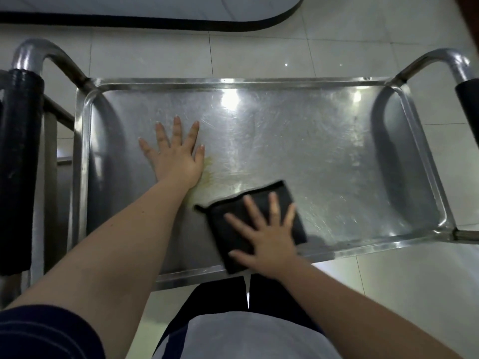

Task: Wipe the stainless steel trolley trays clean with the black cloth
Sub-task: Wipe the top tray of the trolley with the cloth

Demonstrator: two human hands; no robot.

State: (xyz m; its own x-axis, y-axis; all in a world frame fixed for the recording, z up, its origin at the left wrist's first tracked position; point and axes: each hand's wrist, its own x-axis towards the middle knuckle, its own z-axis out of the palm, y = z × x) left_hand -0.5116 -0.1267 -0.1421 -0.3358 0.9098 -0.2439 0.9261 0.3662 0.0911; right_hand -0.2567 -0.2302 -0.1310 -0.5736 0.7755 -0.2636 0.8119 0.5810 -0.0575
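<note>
While the left hand (176, 154) lies flat, fingers spread, on the stainless steel trolley tray (324, 156), the right hand (264, 229) presses the folded black cloth (233, 218) near-centre, fingers splayed; the yellowish smear (208, 167) lies just far-left of it.

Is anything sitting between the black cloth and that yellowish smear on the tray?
Nothing visible does. Only bare tray lies between the black cloth, pressed under the right hand, and the yellowish smear. The left hand rests flat along the smear's left side, off that path.
</note>
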